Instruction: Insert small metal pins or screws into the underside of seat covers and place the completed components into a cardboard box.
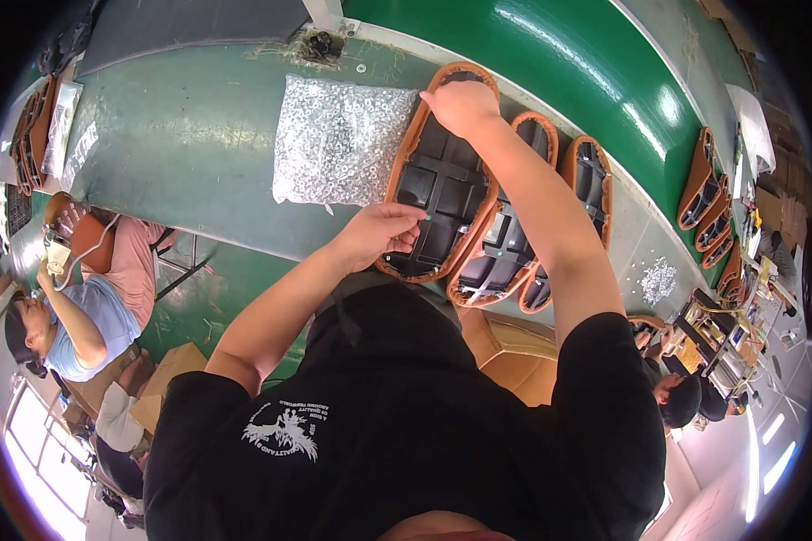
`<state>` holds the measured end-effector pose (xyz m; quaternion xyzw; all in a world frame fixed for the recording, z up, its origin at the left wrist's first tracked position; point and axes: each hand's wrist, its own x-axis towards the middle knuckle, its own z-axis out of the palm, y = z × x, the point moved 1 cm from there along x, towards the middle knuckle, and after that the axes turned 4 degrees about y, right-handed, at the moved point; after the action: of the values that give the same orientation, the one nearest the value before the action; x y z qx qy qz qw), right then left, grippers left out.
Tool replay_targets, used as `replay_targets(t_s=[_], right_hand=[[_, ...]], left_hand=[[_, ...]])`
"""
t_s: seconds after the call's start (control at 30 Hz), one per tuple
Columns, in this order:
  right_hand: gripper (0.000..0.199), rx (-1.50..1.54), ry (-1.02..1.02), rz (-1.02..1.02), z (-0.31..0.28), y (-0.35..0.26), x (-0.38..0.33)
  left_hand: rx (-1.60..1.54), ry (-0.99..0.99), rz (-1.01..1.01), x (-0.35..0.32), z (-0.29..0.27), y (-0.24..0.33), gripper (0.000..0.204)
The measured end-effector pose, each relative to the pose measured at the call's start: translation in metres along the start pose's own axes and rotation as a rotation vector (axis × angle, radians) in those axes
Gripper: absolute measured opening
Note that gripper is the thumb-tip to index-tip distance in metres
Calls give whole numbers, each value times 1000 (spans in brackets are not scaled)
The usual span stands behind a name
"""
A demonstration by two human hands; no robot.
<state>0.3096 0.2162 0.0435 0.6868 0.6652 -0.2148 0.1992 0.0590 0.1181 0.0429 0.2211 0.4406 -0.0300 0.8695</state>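
A long oval panel lies in front of me, its black ribbed plastic inside facing up and a brown leather-like cover wrapped round its rim. My right hand is curled over the panel's far end, its fingertips partly hidden. Over the near left part of the same panel, my left hand is closed in a pinch, the fingertips beside a small green spot. Whatever the pinch holds is too small to make out. Left of the panel lies a clear plastic bag full of small silvery metal pieces.
Similar panels lie to the right, and more stand farther right. Loose small metal pieces form a pile on the green table. An open cardboard box is below its edge. Co-workers sit left and right.
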Motion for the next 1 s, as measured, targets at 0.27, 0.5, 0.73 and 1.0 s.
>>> replay_targets(t_s=[0.27, 0.5, 0.73, 1.0], right_hand=[[18, 10, 361, 15, 42, 16, -33], [25, 1012, 424, -226, 62, -69, -172], [7, 881, 519, -28, 131, -115, -245], [11, 765, 653, 233, 205, -114, -284]], left_hand=[[-93, 11, 30, -1, -12, 0, 24], [-84, 22, -1, -10, -9, -17, 17], [236, -56, -124, -17, -3, -64, 19], [98, 0, -227, -47, -9, -95, 31]])
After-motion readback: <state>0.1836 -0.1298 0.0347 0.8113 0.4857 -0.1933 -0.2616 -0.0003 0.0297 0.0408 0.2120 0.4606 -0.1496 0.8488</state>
